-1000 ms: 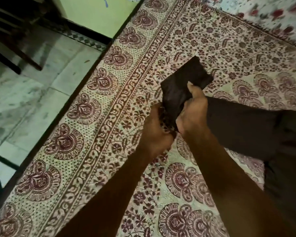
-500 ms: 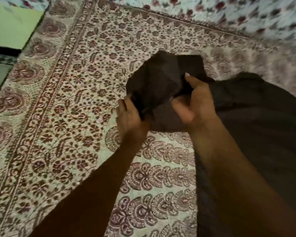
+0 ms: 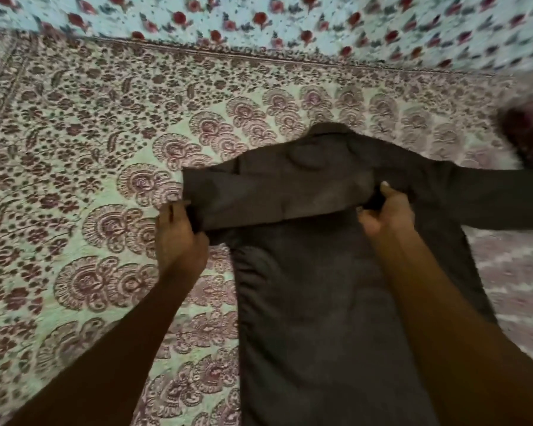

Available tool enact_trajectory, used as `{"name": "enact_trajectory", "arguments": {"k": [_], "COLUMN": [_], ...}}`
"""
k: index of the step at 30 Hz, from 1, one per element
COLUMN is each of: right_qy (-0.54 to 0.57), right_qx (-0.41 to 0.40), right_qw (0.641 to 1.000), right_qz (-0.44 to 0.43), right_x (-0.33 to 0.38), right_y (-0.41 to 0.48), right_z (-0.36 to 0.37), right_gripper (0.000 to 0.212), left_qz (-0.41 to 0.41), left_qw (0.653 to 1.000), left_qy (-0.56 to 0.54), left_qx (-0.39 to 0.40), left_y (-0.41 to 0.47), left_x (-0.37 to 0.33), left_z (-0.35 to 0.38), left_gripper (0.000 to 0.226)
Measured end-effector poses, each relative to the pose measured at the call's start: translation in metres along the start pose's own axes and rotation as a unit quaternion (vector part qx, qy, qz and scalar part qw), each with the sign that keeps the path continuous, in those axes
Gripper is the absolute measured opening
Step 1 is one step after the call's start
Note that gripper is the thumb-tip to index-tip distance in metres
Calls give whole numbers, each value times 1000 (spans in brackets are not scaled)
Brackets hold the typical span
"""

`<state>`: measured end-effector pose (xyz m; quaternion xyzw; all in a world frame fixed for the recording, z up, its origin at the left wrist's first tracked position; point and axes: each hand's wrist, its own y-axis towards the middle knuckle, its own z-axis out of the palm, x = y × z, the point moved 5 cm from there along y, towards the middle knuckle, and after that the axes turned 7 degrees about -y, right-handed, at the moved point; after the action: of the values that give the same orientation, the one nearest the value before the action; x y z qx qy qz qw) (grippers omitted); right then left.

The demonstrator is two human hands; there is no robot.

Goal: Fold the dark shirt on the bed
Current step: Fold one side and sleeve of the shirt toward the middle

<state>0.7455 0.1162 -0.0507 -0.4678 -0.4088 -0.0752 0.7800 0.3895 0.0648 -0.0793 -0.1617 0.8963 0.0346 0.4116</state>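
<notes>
- The shirt [image 3: 314, 302] lies on the bed, on the patterned cover [image 3: 90, 149]. Its body runs lengthwise away from us, with the collar [image 3: 332, 133] at the far end and the hem out of sight below.
- Our left hand [image 3: 179, 241] grips the outer end of a band [image 3: 274, 192] of the shirt's upper part, with the fingers curled round the edge. This end hangs out past the body's left side, over the cover.
- Our right hand [image 3: 388, 213] pinches the band's other end over the chest, thumb on top.
- The band is stretched taut between the two grips and runs crosswise, left to right, at a right angle to the body. We take it for the left sleeve, but cannot be sure.
- The body lies to the right of the left hand's grip and toward us. We judge the fold goes inward, with the left hand carrying its end over while the right hand acts as the pivot.
- The other sleeve [image 3: 498, 201] lies flat, out to the right.
- The cloth is dark, matte and limp, puckered along the body's left edge and creased under the collar.
- The cover is pale with maroon fans and leaves. Beyond it lies a blue cloth [image 3: 289, 20] with red flowers.
</notes>
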Motion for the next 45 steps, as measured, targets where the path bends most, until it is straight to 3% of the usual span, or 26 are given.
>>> {"name": "enact_trajectory", "arguments": {"k": [3,9,14,17,22,26,33,36,38,40,43,45], "right_qy": [-27,-40,-43,-29,23,-42,-72,-134,-249,-393,-550,-628], "right_qx": [-16,-57,-84,-91,-85,-119,-141,-151,-181,-206,-160,-38], "right_qw": [999,995,991,990,988,988,982,973,941,870,720,616], "right_qz": [-14,-74,-91,-105,-126,-86,-101,-110,-144,-214,-393,-474], "right_x": [31,117,167,186,207,204,217,223,225,219,188,159], "right_y": [28,78,125,150,186,205,225,229,221,210,178,166], "right_z": [-29,-74,-106,-122,-138,-155,-170,-183,-192,-197,-184,-162], "right_gripper": [64,70,38,33,39,60,61,53,49,58,69,61], "left_qz": [36,103,92,80,75,75,106,95,94,88,73,83], "left_qw": [999,992,989,987,983,976,969,964,963,964,964,967], "left_qy": [-4,43,96,113,148,186,206,224,233,231,228,207], "left_qx": [6,52,64,78,82,90,88,102,98,98,112,121], "left_y": [-8,-26,-43,-45,-47,-44,-42,-42,-43,-43,-42,-42], "left_x": [-32,-97,-147,-160,-179,-178,-189,-187,-187,-187,-189,-196], "left_z": [35,110,172,204,243,266,290,300,303,305,305,302], "left_gripper": [69,71,74,75,75,80,83,84,84,84,84,84]}}
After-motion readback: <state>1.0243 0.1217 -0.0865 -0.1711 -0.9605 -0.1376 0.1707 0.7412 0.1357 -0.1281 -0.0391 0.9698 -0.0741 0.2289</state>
